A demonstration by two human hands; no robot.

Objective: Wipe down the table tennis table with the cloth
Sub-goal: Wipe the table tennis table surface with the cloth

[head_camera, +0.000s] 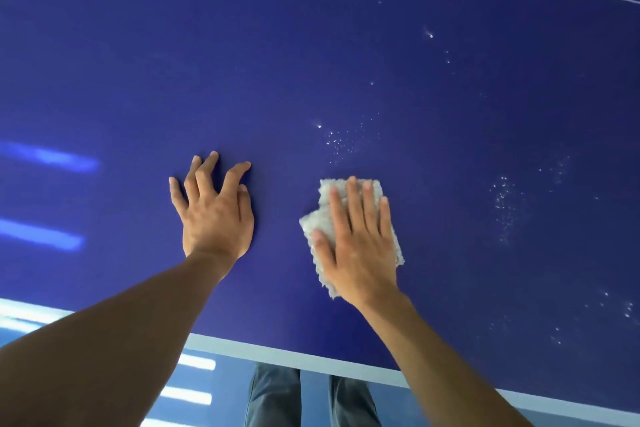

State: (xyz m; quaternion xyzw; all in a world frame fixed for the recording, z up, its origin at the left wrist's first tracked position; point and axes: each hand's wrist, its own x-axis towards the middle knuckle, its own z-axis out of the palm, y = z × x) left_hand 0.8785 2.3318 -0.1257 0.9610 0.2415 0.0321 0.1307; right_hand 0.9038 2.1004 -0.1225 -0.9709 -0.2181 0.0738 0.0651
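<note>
Below the pale edge stripe (pixel 284 355) of the table (pixel 311 45), two legs show in grey-blue trousers (pixel 273 397) (plain fabric, faintly creased). Above that stripe the left forearm (pixel 104 340) and right forearm (pixel 450 357) are bare. The left hand (pixel 214 215) and right hand (pixel 360 246) have short nails.

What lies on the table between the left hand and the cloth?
Nothing: in the head view, only bare blue tabletop separates the left hand from the cloth under the right hand.

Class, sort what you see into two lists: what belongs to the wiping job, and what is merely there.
Job: cloth, right hand pressing it, table tennis table, white specks on it.
Merely there: left hand resting on the table, grey trousers, floor.
</note>
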